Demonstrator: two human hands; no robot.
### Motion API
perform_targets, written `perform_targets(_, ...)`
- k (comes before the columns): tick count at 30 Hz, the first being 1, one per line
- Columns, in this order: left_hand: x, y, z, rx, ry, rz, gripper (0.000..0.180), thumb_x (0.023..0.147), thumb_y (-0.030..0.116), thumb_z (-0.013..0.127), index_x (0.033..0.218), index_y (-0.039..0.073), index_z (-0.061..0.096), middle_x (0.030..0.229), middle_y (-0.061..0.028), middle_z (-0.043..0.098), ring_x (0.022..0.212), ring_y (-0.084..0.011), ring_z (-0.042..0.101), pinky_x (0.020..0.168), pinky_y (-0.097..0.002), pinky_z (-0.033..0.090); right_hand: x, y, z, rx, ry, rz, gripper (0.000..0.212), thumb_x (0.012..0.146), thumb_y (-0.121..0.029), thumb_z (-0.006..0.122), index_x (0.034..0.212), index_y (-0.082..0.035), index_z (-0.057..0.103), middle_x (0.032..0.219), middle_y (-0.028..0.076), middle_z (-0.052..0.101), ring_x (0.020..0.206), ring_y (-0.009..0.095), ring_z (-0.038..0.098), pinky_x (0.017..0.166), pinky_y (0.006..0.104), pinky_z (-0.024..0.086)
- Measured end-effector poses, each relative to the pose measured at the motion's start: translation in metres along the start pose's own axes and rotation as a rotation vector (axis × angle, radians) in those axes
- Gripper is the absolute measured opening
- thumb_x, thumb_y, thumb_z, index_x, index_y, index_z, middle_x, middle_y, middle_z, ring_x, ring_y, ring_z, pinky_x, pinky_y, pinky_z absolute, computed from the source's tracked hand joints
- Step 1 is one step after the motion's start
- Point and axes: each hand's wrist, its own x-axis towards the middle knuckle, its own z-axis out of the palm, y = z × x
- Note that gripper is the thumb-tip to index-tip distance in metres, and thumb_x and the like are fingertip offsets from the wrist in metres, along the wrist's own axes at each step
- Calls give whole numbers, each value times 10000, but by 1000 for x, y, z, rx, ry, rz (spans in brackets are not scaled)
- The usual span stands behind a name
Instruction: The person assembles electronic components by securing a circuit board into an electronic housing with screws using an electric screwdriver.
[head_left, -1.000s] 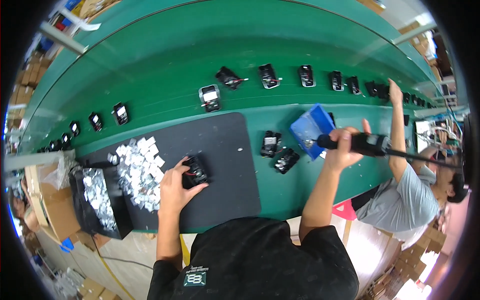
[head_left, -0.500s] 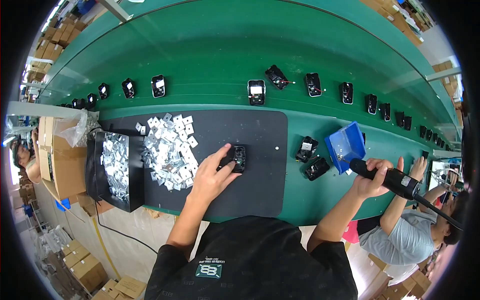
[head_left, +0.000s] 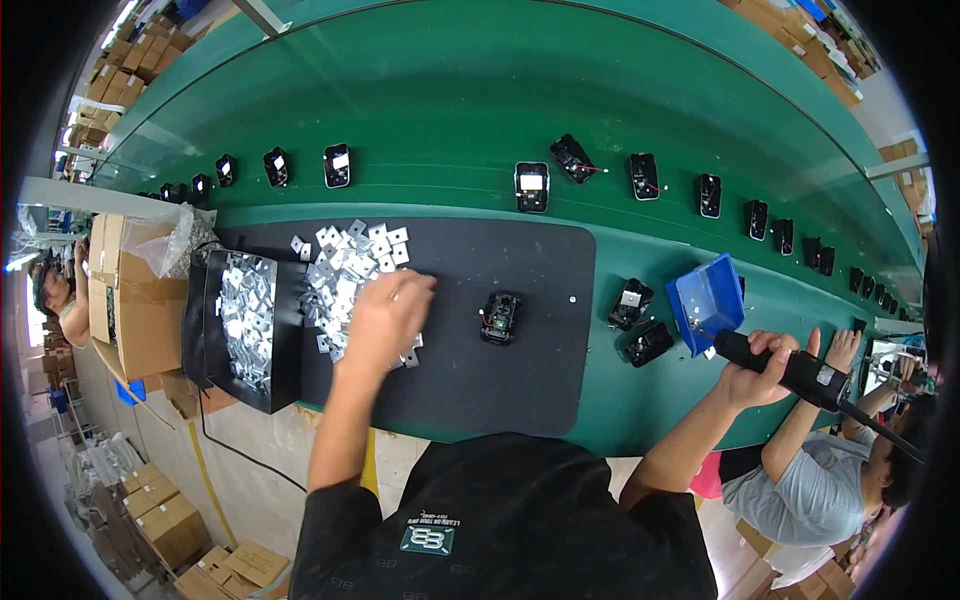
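Head view: the green surface carries a dark mat, with a pile of metal plates toward its nine o'clock side. A black corded driver sits wrapped in the right hand, tip pointing between nine and ten. The left hand is over the pile's four o'clock edge, fingers bunched narrow; whether they pinch a plate, I cannot tell. On the mat, the housing lies at three o'clock from this nearer hand, its long axis near twelve-to-six, leaning toward one.
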Motion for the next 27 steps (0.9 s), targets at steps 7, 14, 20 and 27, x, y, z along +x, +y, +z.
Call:
perform_targets(7, 28, -46, -27, 103, -358, 87, 169, 683, 73, 698, 849, 66, 668, 827, -51, 584, 810, -242, 595, 707, -353, 503, -1, 0, -1, 26, -21, 42, 602, 841, -73, 576, 1334, 51, 253, 718, 62, 511, 548, 125, 468, 526, 296, 425)
perform_targets(14, 39, -40, -23, 267, -494, 215, 208, 659, 131, 725, 812, 68, 598, 872, -53, 554, 851, -235, 561, 765, -359, 447, -6, -3, 0, 15, -3, 42, 600, 823, -86, 596, 1314, 71, 289, 710, 63, 528, 524, 130, 486, 519, 295, 450)
perform_targets(20, 23, -37, -8, 228, -300, 303, 198, 685, 148, 723, 764, 75, 557, 681, -29, 569, 733, -215, 569, 714, -353, 400, -8, -5, -5, 18, 46, 39, 579, 824, -83, 595, 1304, 72, 312, 708, 60, 528, 523, 131, 484, 518, 300, 450)
perform_targets(27, 18, 17, -16, -401, -189, -32, 136, 692, 75, 727, 785, 79, 628, 774, -40, 640, 760, -223, 595, 760, -328, 410, -8, -7, 1, -2, 44, 48, 578, 825, -91, 575, 1314, 58, 305, 715, 54, 498, 537, 134, 472, 540, 308, 439)
